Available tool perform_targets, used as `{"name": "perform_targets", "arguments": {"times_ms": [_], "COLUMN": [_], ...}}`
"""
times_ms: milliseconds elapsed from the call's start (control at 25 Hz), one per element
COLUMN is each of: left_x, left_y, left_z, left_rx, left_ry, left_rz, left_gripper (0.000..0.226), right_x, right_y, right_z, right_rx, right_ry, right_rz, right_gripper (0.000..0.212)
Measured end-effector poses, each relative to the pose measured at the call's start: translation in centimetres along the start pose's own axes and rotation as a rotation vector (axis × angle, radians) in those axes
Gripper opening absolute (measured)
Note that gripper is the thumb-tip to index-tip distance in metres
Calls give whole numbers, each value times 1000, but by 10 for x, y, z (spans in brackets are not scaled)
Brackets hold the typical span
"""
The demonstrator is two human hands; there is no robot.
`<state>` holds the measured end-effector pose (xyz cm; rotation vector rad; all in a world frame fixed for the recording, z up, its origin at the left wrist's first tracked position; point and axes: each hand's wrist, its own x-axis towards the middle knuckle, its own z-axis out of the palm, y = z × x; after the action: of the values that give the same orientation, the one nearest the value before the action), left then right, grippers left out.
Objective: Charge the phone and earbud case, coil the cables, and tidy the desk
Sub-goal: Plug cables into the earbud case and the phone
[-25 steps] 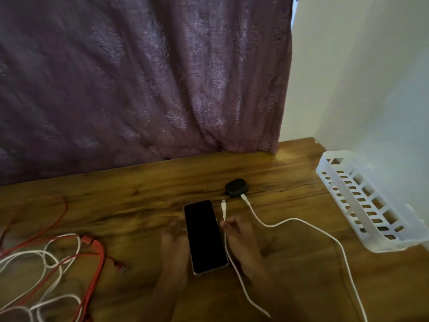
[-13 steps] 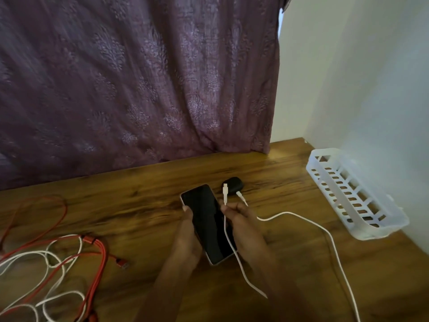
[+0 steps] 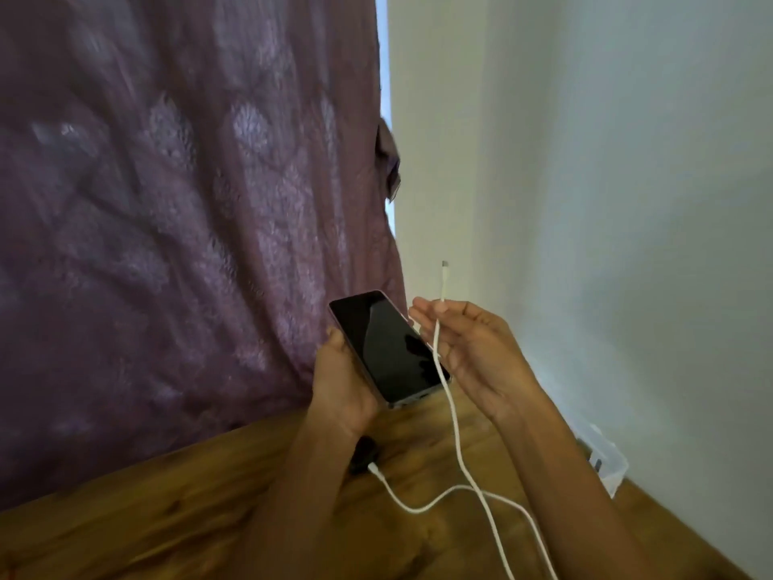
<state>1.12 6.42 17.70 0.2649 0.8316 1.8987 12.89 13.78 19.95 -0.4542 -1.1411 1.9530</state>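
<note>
My left hand (image 3: 343, 378) holds a dark-screened phone (image 3: 387, 347) raised well above the wooden desk (image 3: 167, 517), screen up and tilted. My right hand (image 3: 472, 349) pinches a white charging cable (image 3: 454, 424) just below its plug, which points straight up beside the phone, apart from it. The cable hangs down to the desk. A black earbud case (image 3: 363, 454) lies on the desk under my left wrist, partly hidden. A second white cable (image 3: 401, 496) has its plug at the case; whether it is plugged in is unclear.
A purple patterned curtain (image 3: 167, 244) hangs behind the desk. A white wall (image 3: 606, 203) stands at the right. A corner of a white plastic basket (image 3: 606, 462) shows at the desk's right edge, behind my right forearm.
Both hands have lifted the phone and the cable plug off the desk and up toward the camera. The view tilted up, so the tangled red and white cables at the left are out of sight.
</note>
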Motion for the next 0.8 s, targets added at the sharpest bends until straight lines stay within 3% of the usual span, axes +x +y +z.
{"name": "perform_targets", "arguments": {"times_ms": [160, 440, 680, 800], "left_x": [7, 13, 19, 15], "left_y": [30, 53, 68, 70], "left_z": [62, 113, 122, 120], "left_rx": [3, -204, -137, -110], "left_ry": [-64, -183, -158, -107], "left_rz": [96, 65, 105, 139], "left_gripper": [57, 59, 66, 59], "right_x": [-7, -17, -30, -31], "right_y": [-48, -74, -58, -44], "right_z": [7, 19, 30, 35], "right_rx": [-45, -365, -679, -784], "right_ry": [104, 314, 385, 359], "right_rz": [-273, -605, -782, -889], "right_gripper": [12, 13, 10, 10]}}
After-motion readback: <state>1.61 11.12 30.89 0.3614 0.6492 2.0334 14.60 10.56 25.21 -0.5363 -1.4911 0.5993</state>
